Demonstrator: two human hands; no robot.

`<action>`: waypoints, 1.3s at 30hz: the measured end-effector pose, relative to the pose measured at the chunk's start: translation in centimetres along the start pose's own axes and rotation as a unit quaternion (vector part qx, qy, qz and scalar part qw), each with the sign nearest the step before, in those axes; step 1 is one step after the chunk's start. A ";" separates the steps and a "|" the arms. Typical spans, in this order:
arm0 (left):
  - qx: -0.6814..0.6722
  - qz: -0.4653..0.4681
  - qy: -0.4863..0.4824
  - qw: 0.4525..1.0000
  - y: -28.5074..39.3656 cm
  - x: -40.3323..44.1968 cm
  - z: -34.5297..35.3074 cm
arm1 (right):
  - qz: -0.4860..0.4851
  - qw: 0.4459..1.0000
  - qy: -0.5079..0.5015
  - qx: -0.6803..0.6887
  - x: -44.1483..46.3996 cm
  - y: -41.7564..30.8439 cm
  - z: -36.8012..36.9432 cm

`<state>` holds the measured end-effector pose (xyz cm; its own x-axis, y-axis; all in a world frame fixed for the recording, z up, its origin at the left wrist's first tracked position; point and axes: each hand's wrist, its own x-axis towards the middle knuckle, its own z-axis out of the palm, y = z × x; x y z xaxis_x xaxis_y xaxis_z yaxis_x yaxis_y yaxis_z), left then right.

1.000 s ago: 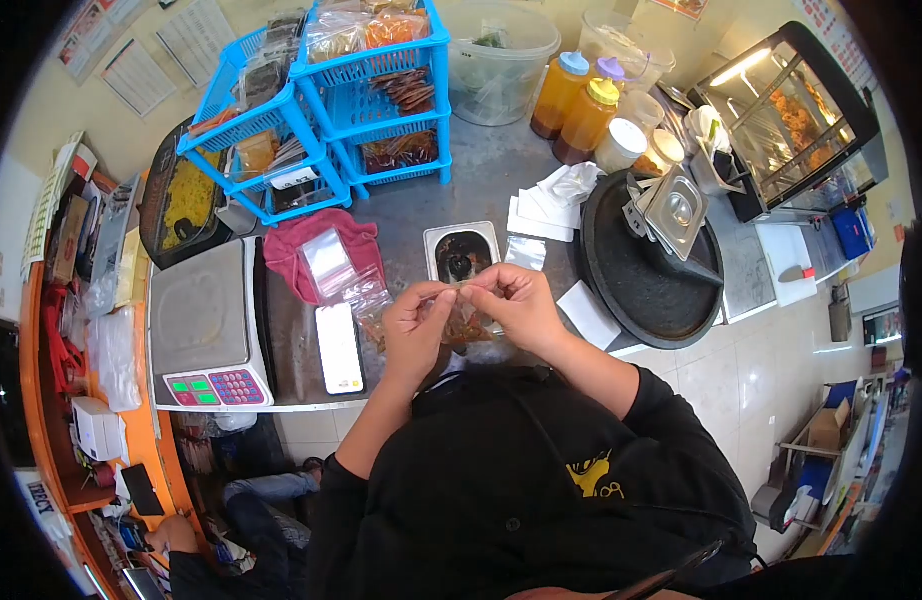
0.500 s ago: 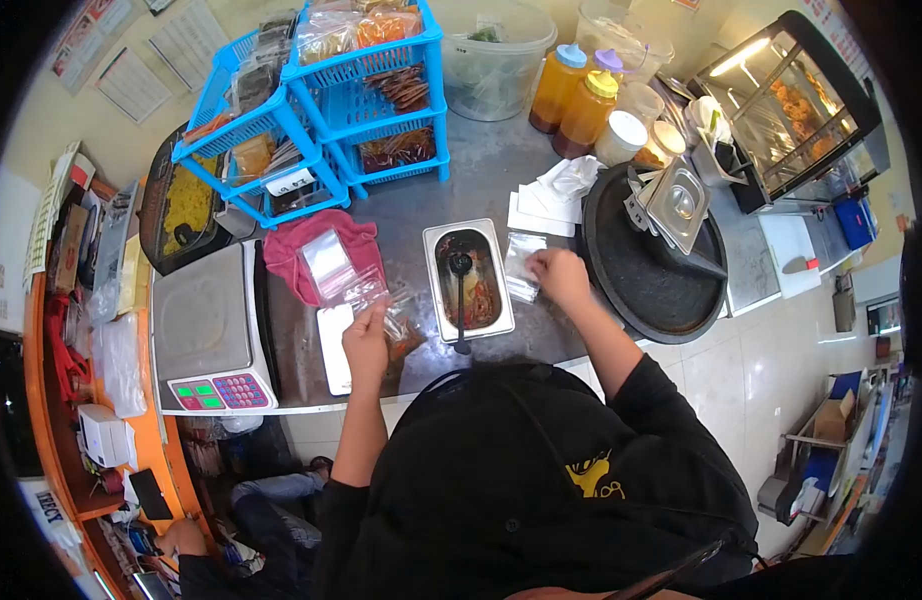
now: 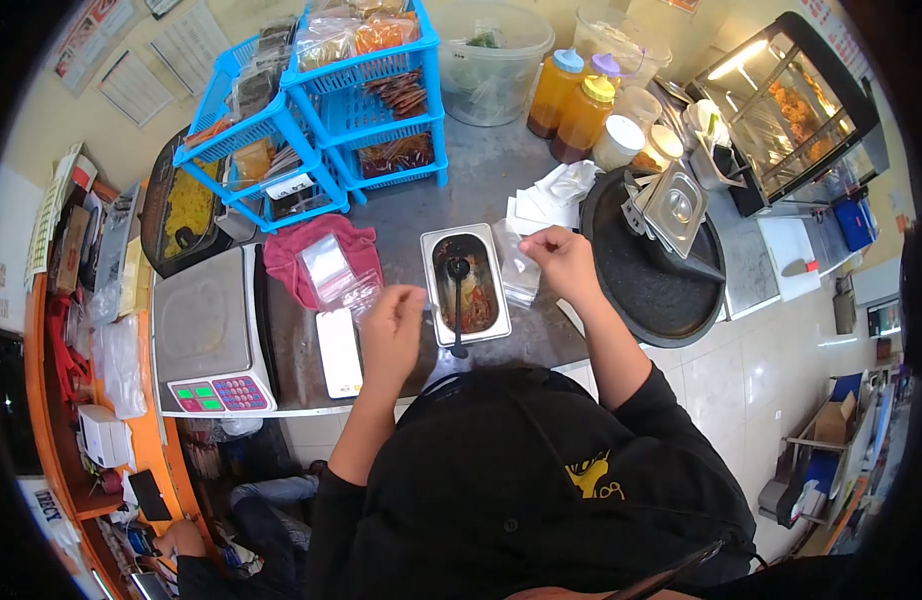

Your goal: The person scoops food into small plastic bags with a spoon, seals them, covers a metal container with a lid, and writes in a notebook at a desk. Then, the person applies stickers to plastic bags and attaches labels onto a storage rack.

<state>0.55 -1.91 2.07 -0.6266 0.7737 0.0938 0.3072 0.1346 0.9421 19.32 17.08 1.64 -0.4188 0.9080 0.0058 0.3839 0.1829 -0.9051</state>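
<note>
My right hand (image 3: 566,262) is closed in a pinch at the upper edge of a clear plastic bag (image 3: 515,262), just right of a steel food pan (image 3: 432,288). Dark reddish sauce fills the pan, and a black ladle (image 3: 459,310) rests in it. Left of the pan is my left hand (image 3: 394,325), its fingers curled together; what they hold, if anything, cannot be made out. Beyond it, small clear bags (image 3: 328,272) lie on a pink cloth (image 3: 285,254). A white phone-like slab (image 3: 339,352) lies beside that hand.
A scale (image 3: 203,320) stands at the left, with blue tiered baskets (image 3: 361,120) of packets behind. Sauce bottles (image 3: 583,120), white paper pieces (image 3: 543,208) and a round black tray (image 3: 656,300) are at the right. Another person's hand (image 3: 186,538) shows lower left.
My left hand has moved right, toward the pan, uncovering more of the white slab. My right hand has risen slightly, and the clear bag by it now sits differently, its top edge raised.
</note>
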 end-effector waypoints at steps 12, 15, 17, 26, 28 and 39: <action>-0.168 -0.040 -0.149 0.974 2.3 -0.8 2.1 | -0.186 0.974 -0.127 0.030 -4.9 -6.6 0.9; -0.162 -0.019 -0.152 0.975 2.6 -1.0 2.3 | -0.131 0.966 -0.220 0.039 -6.0 -7.1 1.5; -0.144 0.005 -0.159 0.977 2.1 -0.9 2.2 | -0.123 0.968 -0.216 0.046 -6.0 -6.6 2.1; -0.078 0.017 -0.149 0.986 2.9 -1.1 1.9 | -0.181 0.975 -0.120 -0.040 -7.0 -6.4 2.8; -0.072 0.007 -0.133 0.988 2.9 -1.1 2.0 | -0.225 0.967 -0.101 -0.069 -7.1 -6.3 3.2; 0.052 -0.017 -0.092 0.994 4.4 -1.4 -1.5 | -0.456 0.832 -0.205 -0.238 -6.1 -8.2 1.8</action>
<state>1.74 -3.31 6.60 -0.4985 0.8668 -0.0071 0.3669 0.2184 0.9043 17.25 9.40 8.22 -0.9232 0.1216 0.3645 -0.0064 0.9437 -0.3309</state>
